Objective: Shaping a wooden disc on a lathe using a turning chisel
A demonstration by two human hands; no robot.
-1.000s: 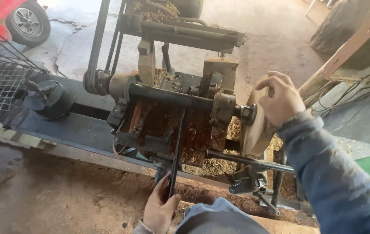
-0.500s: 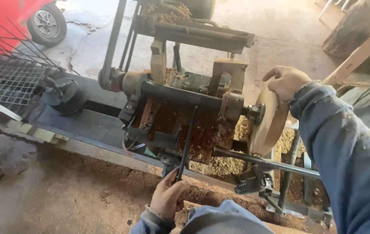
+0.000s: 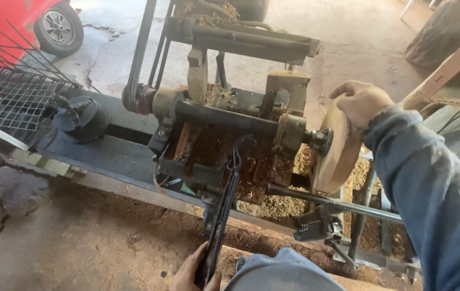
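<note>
Disc [image 3: 333, 156] seemingly under right grip [image 3: 360, 102]

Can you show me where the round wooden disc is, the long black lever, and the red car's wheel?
round wooden disc [image 3: 333, 156]: head view, on its pale flat face.
long black lever [image 3: 224, 205]: head view, mid-shaft.
red car's wheel [image 3: 56, 27]: head view, on the hub.
</note>
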